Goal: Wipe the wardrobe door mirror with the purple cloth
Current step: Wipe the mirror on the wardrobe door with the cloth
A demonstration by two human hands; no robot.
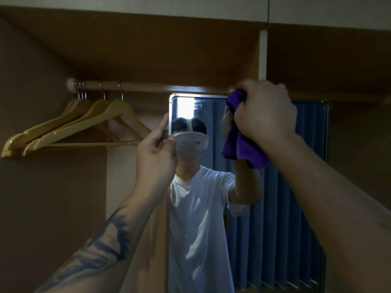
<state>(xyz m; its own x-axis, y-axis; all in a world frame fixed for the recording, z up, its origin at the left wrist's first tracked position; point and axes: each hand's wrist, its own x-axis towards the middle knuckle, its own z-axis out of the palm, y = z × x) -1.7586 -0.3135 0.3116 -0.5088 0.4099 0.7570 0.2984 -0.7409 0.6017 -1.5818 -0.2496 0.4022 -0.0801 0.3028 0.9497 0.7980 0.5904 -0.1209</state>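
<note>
Right hand [264,111] clamped on purple cloth [241,144], pressed near mirror [285,208] top edge. Left hand [155,153] pinched on mirror's left frame, steadying. Wiping apparently just begun at top; glass below not yet reached.

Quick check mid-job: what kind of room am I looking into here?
Probably a bedroom or hotel room, at an open wardrobe: wooden hangers on a clothes rail, a door mirror reflecting blue curtains, right hand pressing the purple cloth to it.
</note>
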